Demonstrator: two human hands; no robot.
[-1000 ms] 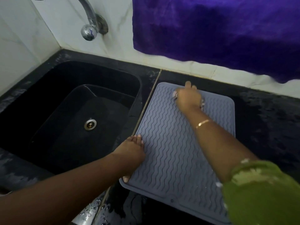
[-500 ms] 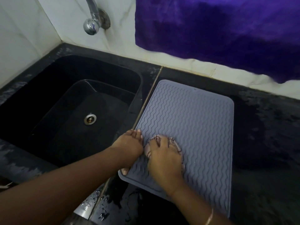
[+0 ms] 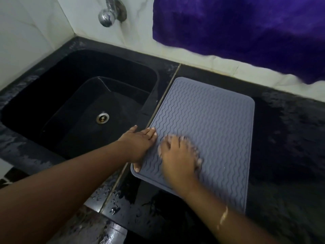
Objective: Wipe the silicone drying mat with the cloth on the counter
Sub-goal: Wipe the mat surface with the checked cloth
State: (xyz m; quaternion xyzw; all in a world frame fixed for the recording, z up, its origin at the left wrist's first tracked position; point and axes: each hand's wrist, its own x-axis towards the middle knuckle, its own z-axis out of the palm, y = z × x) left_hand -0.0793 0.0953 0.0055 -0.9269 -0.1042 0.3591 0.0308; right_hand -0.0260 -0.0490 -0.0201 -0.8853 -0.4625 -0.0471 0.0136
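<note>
Now you are in the wiping step itself. Your right hand (image 3: pixel 177 154) is down on the grey silicone drying mat (image 3: pixel 211 117), low in the centre of the frame. Its fingers are splayed and press a small pale cloth (image 3: pixel 198 158) against the wavy ribs. Only the cloth's fringe shows round your fingertips, and blur hides whether any finger pinches it. Your left hand (image 3: pixel 140 143) lies flat with straight fingers on the mat's left edge, thumb at the near left corner, pinning it and holding nothing. The mat lies on the black counter (image 3: pixel 284 155), just right of the black sink (image 3: pixel 79 103), with its far end toward the wall under the purple towel (image 3: pixel 237 27).

The cloth sits on the mat's lower left quarter, just beside your left hand, so I judge the stroke to be at its near end. The upper and right parts of the mat lie well apart from the cloth. The next move, to my mind, calls for a firm push along the ribs toward the top of the frame, then a shift rightward. Your left palm should hold the edge down so the mat does not slide on the wet-looking counter. How much is already wiped does not show.
</note>
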